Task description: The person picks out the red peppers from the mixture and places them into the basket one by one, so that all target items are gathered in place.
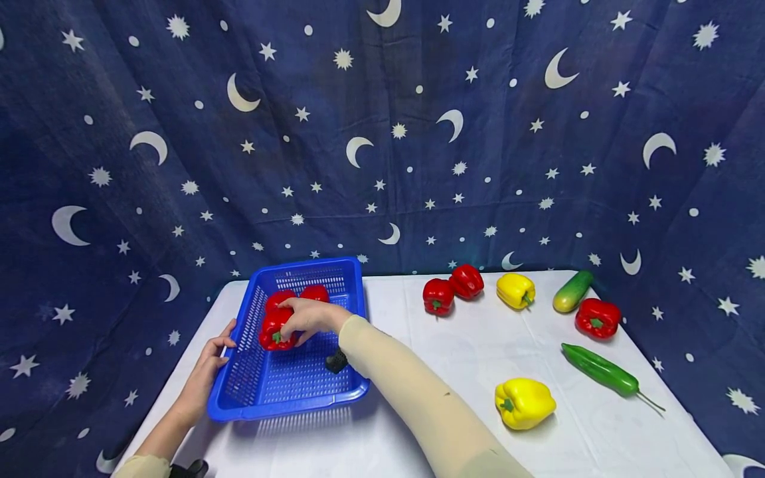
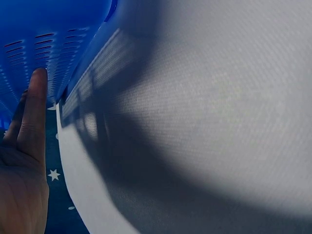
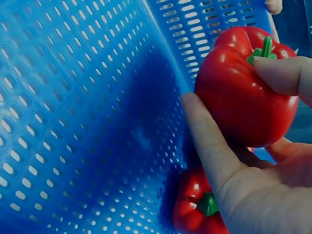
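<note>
A blue plastic basket point(image 1: 293, 401) with slotted walls stands at the left of the table. My right hand point(image 1: 313, 315) reaches into it and grips a red bell pepper point(image 3: 243, 92), thumb beside the green stem and fingers around its side. Behind, in the same basket, are two more red bell peppers, one at the back point(image 1: 315, 293) and one further left point(image 1: 278, 300), partly hidden. At the basket's left side is my left hand point(image 1: 204, 372); in the left wrist view its straight fingers point(image 2: 34, 107) touch the outer wall.
To the right on the white table point(image 1: 412, 372) lie two red bell peppers point(image 1: 438, 297), a yellow one point(image 1: 516, 291) at the back and another yellow one point(image 1: 524, 403) nearer. A cucumber point(image 1: 572, 291), a red bell pepper point(image 1: 597, 318) and a green chili pepper point(image 1: 600, 370) lie far right. A starry curtain point(image 1: 382, 133) hangs behind.
</note>
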A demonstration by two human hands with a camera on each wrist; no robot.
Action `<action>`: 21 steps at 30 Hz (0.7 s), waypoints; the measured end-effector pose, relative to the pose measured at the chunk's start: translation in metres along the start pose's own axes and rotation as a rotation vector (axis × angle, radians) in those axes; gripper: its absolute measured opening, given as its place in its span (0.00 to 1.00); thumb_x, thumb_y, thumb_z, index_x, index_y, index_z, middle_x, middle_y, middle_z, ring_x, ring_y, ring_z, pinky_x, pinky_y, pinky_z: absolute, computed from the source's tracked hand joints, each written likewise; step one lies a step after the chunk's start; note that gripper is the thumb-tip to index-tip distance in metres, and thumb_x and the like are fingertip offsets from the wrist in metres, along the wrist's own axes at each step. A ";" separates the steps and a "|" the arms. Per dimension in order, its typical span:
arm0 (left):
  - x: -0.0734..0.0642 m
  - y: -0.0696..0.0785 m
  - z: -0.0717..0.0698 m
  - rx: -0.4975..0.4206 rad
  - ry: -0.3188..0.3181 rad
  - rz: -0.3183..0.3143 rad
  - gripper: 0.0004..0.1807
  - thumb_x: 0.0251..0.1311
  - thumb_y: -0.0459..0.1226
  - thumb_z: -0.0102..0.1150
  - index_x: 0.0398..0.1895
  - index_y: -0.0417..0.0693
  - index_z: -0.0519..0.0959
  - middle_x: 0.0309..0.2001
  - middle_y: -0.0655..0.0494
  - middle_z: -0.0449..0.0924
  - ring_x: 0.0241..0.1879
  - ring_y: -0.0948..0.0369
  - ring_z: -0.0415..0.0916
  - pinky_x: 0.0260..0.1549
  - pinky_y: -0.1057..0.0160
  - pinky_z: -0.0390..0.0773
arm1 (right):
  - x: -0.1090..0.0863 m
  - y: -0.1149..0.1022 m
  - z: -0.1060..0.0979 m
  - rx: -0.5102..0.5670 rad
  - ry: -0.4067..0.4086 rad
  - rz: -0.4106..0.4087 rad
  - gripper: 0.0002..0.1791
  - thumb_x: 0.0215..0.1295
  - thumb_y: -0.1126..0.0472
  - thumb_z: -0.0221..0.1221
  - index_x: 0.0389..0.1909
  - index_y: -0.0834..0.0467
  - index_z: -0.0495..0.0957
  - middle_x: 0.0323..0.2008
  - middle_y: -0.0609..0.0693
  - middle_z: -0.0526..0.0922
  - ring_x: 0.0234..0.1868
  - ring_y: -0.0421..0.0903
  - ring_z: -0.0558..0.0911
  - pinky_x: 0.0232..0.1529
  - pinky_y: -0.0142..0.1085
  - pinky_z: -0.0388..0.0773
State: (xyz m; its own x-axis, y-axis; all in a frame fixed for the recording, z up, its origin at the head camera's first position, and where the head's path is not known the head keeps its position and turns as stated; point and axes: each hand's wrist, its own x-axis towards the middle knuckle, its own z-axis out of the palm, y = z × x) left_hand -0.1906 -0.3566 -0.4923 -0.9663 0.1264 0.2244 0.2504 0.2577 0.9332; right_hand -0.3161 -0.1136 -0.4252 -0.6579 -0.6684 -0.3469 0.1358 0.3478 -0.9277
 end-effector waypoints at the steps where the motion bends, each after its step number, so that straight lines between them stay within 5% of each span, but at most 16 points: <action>1: 0.000 0.000 0.000 0.003 0.000 -0.004 0.14 0.71 0.26 0.29 0.57 0.34 0.59 0.83 0.51 0.41 0.78 0.70 0.41 0.60 0.79 0.54 | 0.001 0.001 0.001 -0.006 -0.002 0.009 0.48 0.49 0.74 0.71 0.73 0.55 0.63 0.58 0.55 0.70 0.51 0.56 0.77 0.52 0.56 0.79; 21: -0.001 -0.001 -0.001 0.045 -0.004 -0.007 0.13 0.74 0.28 0.30 0.57 0.34 0.58 0.83 0.49 0.40 0.78 0.70 0.41 0.61 0.81 0.52 | 0.007 0.009 0.014 -0.101 0.019 0.076 0.47 0.51 0.72 0.73 0.73 0.54 0.64 0.59 0.55 0.72 0.52 0.55 0.79 0.47 0.50 0.82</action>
State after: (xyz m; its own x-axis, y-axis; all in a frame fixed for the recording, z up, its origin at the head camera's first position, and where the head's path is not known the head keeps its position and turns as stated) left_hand -0.1903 -0.3574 -0.4928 -0.9679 0.1277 0.2166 0.2459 0.3015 0.9212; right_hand -0.3092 -0.1242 -0.4383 -0.6626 -0.6255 -0.4119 0.1107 0.4621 -0.8799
